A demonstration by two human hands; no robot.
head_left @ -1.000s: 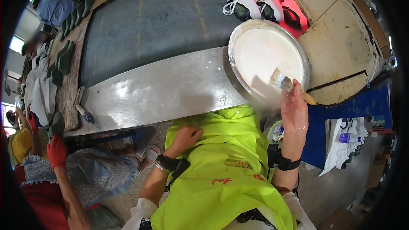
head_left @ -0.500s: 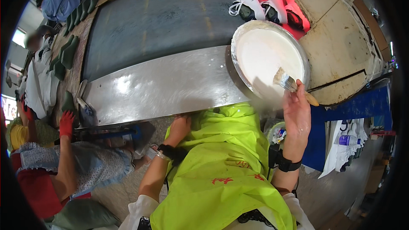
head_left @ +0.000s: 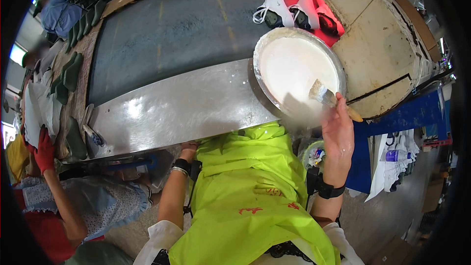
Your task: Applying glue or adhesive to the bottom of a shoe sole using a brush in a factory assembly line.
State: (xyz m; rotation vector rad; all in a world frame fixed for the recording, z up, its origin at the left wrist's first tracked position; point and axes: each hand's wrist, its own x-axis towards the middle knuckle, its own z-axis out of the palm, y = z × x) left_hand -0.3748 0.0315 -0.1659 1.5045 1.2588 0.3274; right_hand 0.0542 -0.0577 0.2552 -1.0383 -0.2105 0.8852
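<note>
My right hand (head_left: 338,135) pinches the wooden handle of a flat paintbrush (head_left: 323,93). The brush is held over a wide round metal basin (head_left: 258,71) of white liquid (head_left: 297,66), its pale bristles pointing up and left. At the near edge of the shiny metal ledge (head_left: 181,103), beside my lime-green apron, is my left hand (head_left: 189,148). Its fingers are mostly hidden there, so I cannot make out whether they hold anything.
Beyond the ledge lies a dark conveyor belt (head_left: 142,44). White sneakers (head_left: 277,7) stand at its far right under red light. Green shoe lasts (head_left: 73,71) line a wooden board at left, where a co-worker's red-gloved hand (head_left: 44,151) touches white material. A bottle (head_left: 397,155) is at right.
My left hand has drawn left and down along the ledge's edge. The brush stays over the basin in my right hand. The co-worker's gloved hand moved left from a last to the white material.
</note>
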